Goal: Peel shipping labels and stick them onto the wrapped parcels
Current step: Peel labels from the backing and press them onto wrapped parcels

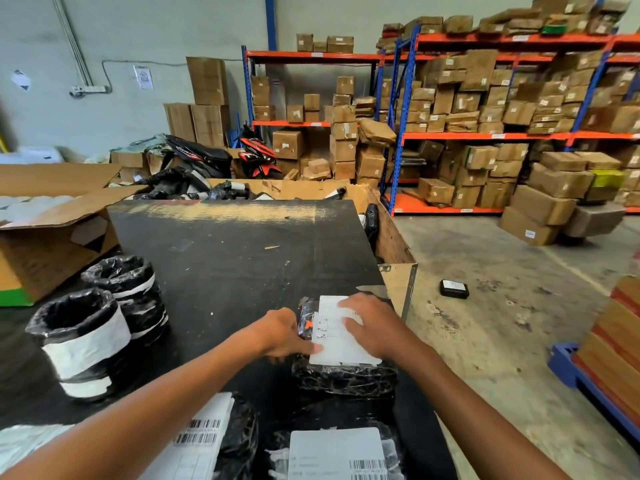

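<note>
A white shipping label [341, 332] lies flat on top of a black-wrapped parcel [346, 377] near the right edge of the dark table [225, 265]. The right hand [369, 322] presses down on the label's right half with fingers [348, 311] spread flat, gripping nothing. The left hand [282, 336] rests at the label's left edge, its fingers loosely extended, one fingertip touching the lower-left corner. The label carries small printed lines and an orange mark.
</note>
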A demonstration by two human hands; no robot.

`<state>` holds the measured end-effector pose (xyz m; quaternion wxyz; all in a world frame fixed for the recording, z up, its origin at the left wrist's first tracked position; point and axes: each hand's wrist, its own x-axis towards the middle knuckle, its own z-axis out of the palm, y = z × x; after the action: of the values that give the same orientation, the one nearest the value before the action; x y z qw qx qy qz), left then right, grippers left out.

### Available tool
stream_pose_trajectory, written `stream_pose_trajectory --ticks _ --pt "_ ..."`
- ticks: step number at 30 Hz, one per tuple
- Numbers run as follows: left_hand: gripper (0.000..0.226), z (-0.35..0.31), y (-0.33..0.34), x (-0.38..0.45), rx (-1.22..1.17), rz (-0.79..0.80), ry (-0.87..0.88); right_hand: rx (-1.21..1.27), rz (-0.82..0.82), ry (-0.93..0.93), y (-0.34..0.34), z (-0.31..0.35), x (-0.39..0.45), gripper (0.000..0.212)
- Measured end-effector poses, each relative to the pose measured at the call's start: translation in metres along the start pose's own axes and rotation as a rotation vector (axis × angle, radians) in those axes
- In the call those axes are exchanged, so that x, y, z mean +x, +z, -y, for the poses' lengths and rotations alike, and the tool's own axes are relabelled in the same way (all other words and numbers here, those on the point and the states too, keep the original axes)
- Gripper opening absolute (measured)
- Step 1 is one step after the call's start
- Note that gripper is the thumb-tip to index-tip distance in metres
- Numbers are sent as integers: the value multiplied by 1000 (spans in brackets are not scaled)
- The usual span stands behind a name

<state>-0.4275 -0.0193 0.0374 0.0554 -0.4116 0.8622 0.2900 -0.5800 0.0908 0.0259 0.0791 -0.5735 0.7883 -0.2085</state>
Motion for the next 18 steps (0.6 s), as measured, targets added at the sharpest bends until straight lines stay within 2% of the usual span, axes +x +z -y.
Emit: stream_pose_trajectory --ticks 2,4,9,10,13,16,18 --pt "45 4 4 1 -100 97 -9 62 166 -78 12 10 11 38" --pt "43 6 8 4 -176 124 -6 60 225 -99 23 13 25 42" --pt "39 9 12 3 -312 136 -14 -109 122 171 26 -12 42 63" --pt "39 8 12 1 -332 149 -25 -92 103 234 27 -16 37 66" --pt "40 6 10 0 -322 194 -36 184 114 382 30 -26 9 76" --pt "36 2 7 -1 -284 217 -25 289 180 343 33 -38 -28 95" --pt "38 3 7 -2 -272 211 -24 341 171 294 37 -41 -42 100"
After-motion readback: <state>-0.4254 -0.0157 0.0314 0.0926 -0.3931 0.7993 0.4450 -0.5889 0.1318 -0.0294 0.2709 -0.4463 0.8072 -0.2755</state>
